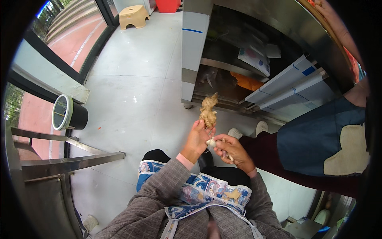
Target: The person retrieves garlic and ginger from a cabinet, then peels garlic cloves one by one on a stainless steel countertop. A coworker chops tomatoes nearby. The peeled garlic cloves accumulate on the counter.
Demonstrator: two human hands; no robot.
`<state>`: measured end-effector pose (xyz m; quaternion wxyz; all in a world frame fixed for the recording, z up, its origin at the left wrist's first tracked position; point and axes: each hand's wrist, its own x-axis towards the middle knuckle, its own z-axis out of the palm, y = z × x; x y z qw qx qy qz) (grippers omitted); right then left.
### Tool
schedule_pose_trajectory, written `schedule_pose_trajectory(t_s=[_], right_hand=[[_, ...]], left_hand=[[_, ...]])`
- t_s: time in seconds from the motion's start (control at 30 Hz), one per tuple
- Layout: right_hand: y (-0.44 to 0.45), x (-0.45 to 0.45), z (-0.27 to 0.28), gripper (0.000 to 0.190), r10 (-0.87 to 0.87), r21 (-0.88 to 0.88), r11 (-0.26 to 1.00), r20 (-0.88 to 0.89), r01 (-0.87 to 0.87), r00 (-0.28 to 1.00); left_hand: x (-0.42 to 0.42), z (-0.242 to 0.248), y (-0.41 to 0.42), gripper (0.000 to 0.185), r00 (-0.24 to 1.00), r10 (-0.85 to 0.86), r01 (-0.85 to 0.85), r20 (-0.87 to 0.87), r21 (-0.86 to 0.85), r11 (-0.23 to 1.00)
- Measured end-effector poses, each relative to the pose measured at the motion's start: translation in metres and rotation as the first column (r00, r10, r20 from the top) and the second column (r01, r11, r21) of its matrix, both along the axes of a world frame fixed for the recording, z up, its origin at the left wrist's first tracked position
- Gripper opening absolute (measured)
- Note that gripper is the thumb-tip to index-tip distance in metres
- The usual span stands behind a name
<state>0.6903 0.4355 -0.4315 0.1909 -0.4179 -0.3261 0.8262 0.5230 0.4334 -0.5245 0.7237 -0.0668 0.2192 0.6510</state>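
A knobbly piece of ginger root [208, 111] rises from my left hand [195, 139], whose fingers hold its lower end. My right hand [232, 149] grips a whitish garlic bulb [211, 142] close beside the left palm. A pale stem-like end [230, 156] pokes out under the right fingers; the rest of what that hand encloses is hidden. Both hands are in front of my lap, above a patterned blue apron [220, 191].
A stainless-steel cabinet [194, 44] with shelves and sliding doors stands ahead. Another person in a dark blue apron [310, 140] is close on my right. A black bin [79, 117], a steel frame [74, 163] and glass doors are at left; a beige stool [133, 16] stands farther off.
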Motion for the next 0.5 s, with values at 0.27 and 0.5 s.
schedule_pose_trajectory(t_s=[0.27, 0.5], right_hand=[[-0.003, -0.052, -0.006, 0.031, 0.094, 0.221, 0.968, 0.130, -0.121, 0.987], [-0.006, -0.075, -0.008, 0.036, 0.190, 0.383, 0.888, 0.195, -0.253, 0.962]], left_hand=[[-0.014, 0.021, -0.008, 0.025, 0.920, 0.130, -0.191, -0.370, -0.132, 0.973], [-0.037, 0.027, -0.017, 0.028, 0.925, 0.213, -0.216, -0.315, 0.026, 0.976]])
